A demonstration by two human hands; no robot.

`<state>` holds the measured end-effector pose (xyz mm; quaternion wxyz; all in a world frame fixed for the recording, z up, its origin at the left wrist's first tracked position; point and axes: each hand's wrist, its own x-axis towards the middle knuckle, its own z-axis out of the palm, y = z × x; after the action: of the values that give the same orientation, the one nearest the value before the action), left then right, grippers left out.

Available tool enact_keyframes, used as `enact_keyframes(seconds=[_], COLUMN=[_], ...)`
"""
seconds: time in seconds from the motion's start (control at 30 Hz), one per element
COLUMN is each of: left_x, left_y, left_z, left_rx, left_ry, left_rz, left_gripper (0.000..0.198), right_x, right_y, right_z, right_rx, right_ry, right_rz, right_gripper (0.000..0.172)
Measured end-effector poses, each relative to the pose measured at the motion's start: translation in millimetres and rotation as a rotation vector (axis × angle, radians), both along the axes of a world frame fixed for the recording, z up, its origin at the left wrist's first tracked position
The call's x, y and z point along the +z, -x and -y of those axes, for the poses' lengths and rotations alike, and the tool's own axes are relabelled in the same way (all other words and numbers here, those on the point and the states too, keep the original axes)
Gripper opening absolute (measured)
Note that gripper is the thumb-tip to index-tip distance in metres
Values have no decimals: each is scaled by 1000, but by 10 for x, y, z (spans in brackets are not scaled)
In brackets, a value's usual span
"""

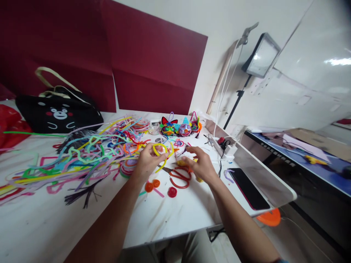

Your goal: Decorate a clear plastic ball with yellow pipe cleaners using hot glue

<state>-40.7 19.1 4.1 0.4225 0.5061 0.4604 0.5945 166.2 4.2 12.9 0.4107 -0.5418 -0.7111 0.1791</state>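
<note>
My left hand (148, 160) is closed, pinching a yellow pipe cleaner (159, 145) bent into loops. To its right, my right hand (202, 164) has its fingers curved and apart, over a yellow tool (199, 179) that it partly hides; I cannot make out the tool's kind. Between and below the hands lie scissors with orange-red handles (179, 177), their blades pointing left. Nearer to me are two orange buttons (152, 185), a red button (172, 192) and a short pink strip (158, 192).
Tangled pipe cleaners (90, 153) cover the table's left side, before a black bag (59, 113). Colourful decorated ornaments (184, 128) stand at the back. Right of my hands are a phone (248, 188), a purple pipe cleaner piece (228, 175) and a power strip (219, 146) with cables.
</note>
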Motion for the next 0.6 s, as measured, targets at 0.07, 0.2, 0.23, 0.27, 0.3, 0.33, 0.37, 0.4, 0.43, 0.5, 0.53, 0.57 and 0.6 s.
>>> enact_keyframes(seconds=[0.07, 0.2, 0.23, 0.27, 0.3, 0.33, 0.37, 0.4, 0.43, 0.5, 0.53, 0.57, 0.6], left_x=[2, -8, -10, -10, -6, 1, 10, 20, 30, 41, 41, 38, 32], left_y=[-12, -30, -30, -29, -28, -26, -24, -24, -24, -27, -28, -30, -31], left_z=[13, 20, 19, 18, 19, 22, 26, 31, 36, 43, 45, 46, 45], left_rx=[-2, 11, 13, 10, 8, 8, 7, 6, 7, 2, -1, -4, -6], left_ry=[-9, -24, -26, -29, -35, -42, -46, -48, -49, -47, -44, -40, -37], left_rz=[-26, -58, -71, -88, -106, -125, -141, -152, -157, -158, -157, -157, -160], left_gripper=[47, 48, 46, 44, 42, 40, 38, 36, 36, 36, 37, 38, 39], right_x=[92, 214, 226, 231, 230, 222, 211, 197, 182, 155, 145, 138, 135], right_y=[148, 378, 411, 435, 452, 463, 470, 474, 476, 478, 479, 479, 479], right_z=[-33, -128, -155, -181, -206, -229, -251, -270, -285, -308, -316, -320, -321], right_rx=[141, 238, 242, 247, 255, 264, 273, 280, 283, 285, 285, 287, 288], right_ry=[9, 47, 59, 70, 81, 91, 101, 111, 122, 140, 149, 160, 173], right_rz=[-165, -227, -229, -237, -251, -271, -298, -329, -361, -425, -456, -486, -515], right_gripper=[45, 56, 57, 57, 57, 57, 56, 56, 57, 58, 59, 60, 61])
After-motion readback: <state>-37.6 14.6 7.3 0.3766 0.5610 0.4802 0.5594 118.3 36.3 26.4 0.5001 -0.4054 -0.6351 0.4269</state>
